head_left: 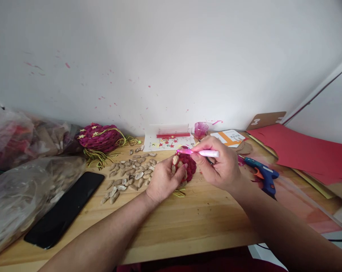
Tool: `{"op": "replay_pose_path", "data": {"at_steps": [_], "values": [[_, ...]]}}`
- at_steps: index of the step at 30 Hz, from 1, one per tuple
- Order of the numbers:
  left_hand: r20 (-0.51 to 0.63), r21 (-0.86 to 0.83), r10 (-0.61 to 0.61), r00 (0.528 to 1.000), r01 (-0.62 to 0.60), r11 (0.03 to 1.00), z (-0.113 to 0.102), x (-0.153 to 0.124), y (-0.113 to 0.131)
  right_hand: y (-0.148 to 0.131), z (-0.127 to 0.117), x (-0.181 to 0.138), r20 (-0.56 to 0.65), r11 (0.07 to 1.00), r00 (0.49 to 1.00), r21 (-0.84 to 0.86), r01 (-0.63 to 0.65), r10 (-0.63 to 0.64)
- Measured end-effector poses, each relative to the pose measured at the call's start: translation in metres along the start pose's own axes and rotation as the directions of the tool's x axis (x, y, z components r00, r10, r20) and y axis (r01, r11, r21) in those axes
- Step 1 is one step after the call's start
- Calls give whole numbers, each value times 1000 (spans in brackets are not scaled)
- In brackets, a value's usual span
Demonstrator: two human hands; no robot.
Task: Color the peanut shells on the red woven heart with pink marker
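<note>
In the middle of the table, my left hand is closed on a dark red braided piece with peanuts on its face. One peanut shows by the fingertips; the fingers hide part of the piece. My right hand pinches a slim white-handled brush, its pink end pointing left over the top of the braided piece. Whether that end touches it, I cannot tell. Loose peanuts lie spread to the left of my left hand. Yellow-green threads hang out below the piece.
A black phone and plastic bags lie left. Behind are a braided bundle with stars, a paper with small stars and a pink-stained cup. A blue glue gun and red paper are right.
</note>
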State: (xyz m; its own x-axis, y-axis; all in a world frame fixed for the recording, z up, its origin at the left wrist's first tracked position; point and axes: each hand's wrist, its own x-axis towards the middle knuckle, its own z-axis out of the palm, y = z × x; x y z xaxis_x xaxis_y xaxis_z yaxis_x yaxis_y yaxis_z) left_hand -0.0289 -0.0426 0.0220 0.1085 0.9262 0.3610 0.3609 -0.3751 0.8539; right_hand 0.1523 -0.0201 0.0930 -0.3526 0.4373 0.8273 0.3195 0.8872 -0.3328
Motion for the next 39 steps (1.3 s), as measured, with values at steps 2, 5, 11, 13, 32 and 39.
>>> {"op": "replay_pose_path", "data": {"at_steps": [2, 5, 11, 13, 32, 39], "values": [[6, 3, 4, 1000, -4, 1000, 0, 0, 0, -2, 0, 0, 7, 1000, 1000, -4, 16, -16], [-8, 16, 9, 1000, -9, 1000, 0, 0, 0, -5, 0, -1, 16, 1000, 999, -1, 27, -27], [-6, -18, 12, 1000, -12, 1000, 1, 1, -2, -3, 0, 0, 7, 1000, 1000, -3, 8, -8], [-4, -31, 0, 1000, 0, 1000, 1, 1, -3, 0, -1, 1, -22, 999, 999, -12, -30, 30], [0, -45, -21, 1000, 21, 999, 2, 0, -6, 11, -2, -2, -59, 986, 988, 92, -135, 141], [12, -65, -25, 1000, 26, 998, 2, -1, -7, 10, -1, -2, -60, 986, 990, 117, -121, 128]]}}
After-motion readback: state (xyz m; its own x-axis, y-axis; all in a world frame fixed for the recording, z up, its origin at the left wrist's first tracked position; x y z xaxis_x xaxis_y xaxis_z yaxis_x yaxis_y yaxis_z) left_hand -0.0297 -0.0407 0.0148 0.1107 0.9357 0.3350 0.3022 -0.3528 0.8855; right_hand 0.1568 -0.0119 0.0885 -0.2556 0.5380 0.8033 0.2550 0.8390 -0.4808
